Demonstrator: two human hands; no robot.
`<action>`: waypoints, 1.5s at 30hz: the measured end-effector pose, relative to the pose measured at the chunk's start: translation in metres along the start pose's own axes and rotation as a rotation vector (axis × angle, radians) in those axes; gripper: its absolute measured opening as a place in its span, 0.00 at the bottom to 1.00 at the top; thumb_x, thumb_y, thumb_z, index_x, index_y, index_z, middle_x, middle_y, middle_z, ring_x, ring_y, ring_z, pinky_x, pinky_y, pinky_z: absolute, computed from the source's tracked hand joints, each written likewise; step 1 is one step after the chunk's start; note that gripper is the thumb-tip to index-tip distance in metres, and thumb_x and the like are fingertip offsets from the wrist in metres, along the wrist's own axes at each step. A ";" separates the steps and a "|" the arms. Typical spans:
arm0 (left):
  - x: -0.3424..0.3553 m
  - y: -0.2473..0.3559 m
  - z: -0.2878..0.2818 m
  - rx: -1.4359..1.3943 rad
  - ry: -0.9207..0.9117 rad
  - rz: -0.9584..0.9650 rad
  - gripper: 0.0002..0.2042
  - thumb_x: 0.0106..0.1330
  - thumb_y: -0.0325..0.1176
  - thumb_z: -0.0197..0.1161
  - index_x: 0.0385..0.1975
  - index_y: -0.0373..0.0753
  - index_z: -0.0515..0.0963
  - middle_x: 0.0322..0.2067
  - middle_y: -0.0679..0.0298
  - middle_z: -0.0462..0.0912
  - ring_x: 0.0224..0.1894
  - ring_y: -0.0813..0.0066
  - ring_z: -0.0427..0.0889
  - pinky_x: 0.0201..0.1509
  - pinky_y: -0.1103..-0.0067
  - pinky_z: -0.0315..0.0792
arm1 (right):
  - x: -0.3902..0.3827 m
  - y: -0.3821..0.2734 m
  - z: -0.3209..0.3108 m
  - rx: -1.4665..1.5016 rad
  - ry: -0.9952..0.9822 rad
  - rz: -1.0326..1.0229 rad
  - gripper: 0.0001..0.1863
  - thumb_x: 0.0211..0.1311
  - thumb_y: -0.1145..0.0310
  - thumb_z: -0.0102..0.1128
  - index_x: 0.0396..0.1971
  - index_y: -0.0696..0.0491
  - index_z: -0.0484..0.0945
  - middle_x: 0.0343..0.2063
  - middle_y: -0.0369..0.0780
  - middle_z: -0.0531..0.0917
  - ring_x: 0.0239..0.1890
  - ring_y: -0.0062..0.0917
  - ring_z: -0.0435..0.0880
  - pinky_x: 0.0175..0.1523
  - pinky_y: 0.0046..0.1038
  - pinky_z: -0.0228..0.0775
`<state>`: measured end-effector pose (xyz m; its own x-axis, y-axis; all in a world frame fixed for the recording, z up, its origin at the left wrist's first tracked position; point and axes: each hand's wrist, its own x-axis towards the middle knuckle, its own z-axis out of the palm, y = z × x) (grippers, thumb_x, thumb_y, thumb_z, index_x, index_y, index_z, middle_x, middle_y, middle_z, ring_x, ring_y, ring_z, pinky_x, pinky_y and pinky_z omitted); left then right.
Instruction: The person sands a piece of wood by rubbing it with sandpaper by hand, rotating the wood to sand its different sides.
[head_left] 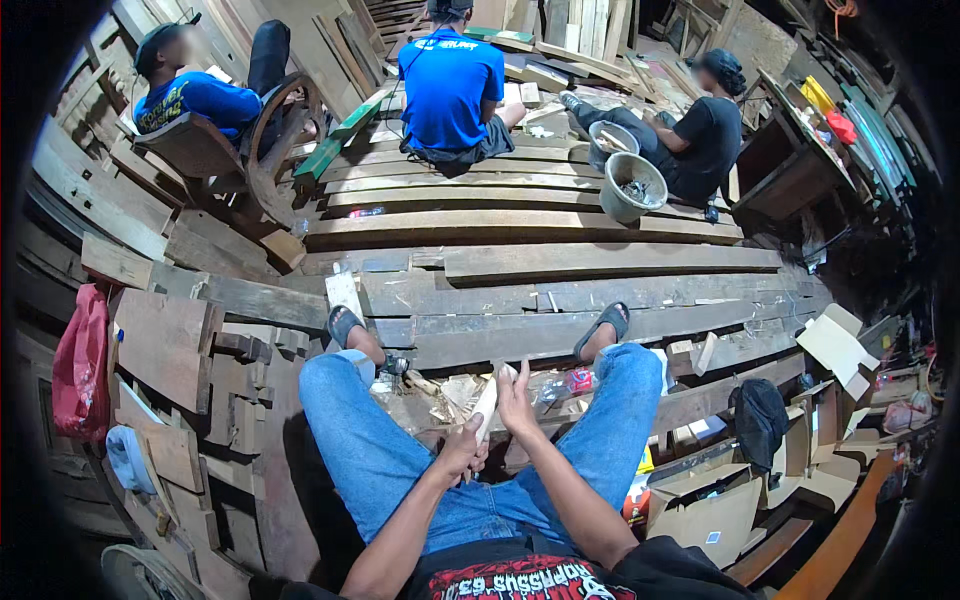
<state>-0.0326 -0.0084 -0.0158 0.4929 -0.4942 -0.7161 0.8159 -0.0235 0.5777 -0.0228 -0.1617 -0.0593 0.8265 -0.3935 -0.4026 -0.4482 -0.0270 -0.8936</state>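
Between my thighs, my left hand [461,452] is closed around the lower part of a pale, narrow piece of wood [487,404]. The piece slants upward and slightly right, out of the fist. Alongside its upper end is my right hand [515,402], palm turned toward it and fingers stretched up with a gap between them. Whether the right palm presses on the wood is hard to tell. Below both hands, pale wood shavings and chips [455,392] lie on the boards between my feet.
Rows of planks [560,262] stretch ahead. Three people sit beyond: one on a wooden chair [205,150], one back-turned [452,95], one beside two grey buckets [633,188]. Open cardboard boxes [705,515] and a black cloth [762,420] lie right; a red bag [80,365] hangs left.
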 end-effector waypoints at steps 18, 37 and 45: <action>0.006 0.000 0.008 0.189 0.079 0.057 0.26 0.70 0.60 0.47 0.27 0.39 0.68 0.12 0.69 0.66 0.09 0.82 0.63 0.13 0.82 0.58 | 0.005 0.016 0.006 -0.037 0.088 0.005 0.50 0.69 0.43 0.46 0.71 0.62 0.30 0.67 0.63 0.53 0.71 0.49 0.55 0.71 0.36 0.50; 0.001 -0.006 0.005 0.184 0.068 0.143 0.24 0.70 0.57 0.52 0.25 0.39 0.69 0.11 0.68 0.67 0.09 0.80 0.65 0.13 0.81 0.61 | 0.022 0.035 0.007 -0.025 -0.063 0.004 0.42 0.73 0.42 0.34 0.71 0.61 0.38 0.65 0.59 0.55 0.69 0.44 0.56 0.71 0.33 0.48; 0.005 -0.003 0.011 0.263 0.054 0.151 0.27 0.71 0.58 0.44 0.27 0.36 0.69 0.13 0.69 0.67 0.12 0.82 0.65 0.16 0.83 0.60 | 0.015 0.034 0.002 0.006 -0.006 -0.080 0.42 0.72 0.41 0.38 0.70 0.61 0.46 0.66 0.54 0.60 0.70 0.40 0.57 0.71 0.32 0.50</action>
<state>-0.0363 -0.0203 -0.0170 0.6235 -0.4622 -0.6306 0.6298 -0.1809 0.7554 -0.0251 -0.1661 -0.0960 0.8615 -0.3850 -0.3311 -0.3787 -0.0530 -0.9240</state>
